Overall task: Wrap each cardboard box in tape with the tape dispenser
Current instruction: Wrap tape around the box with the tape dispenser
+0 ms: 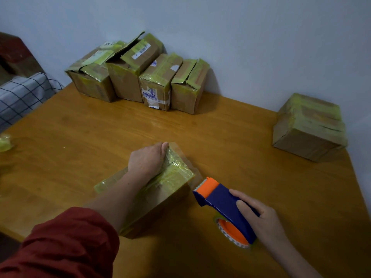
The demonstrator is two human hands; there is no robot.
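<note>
My left hand lies on top of the brown cardboard box, which sits near the front middle of the wooden surface. Its fingers curl over the far edge and hold the box down. Glossy yellow-green tape already bands the top. My right hand is wrapped around the handle of the blue and orange plastic tape dispenser. Its toothed orange end is just beside the box's right corner. A faint clear strip seems to run between them, though I cannot be sure.

I judge the box light and likely to skid on this smooth wood, so it needs pinning while the tape pulls. The corners and edges should be stiff, while the panels may give under pressure. The taped faces look slick, so I would grip at an edge rather than flat on the film. The dispenser is rigid, and I would hold it by the handle, clear of the teeth.

Four taped boxes stand in a row against the wall, and another taped box sits well apart at the right.
</note>
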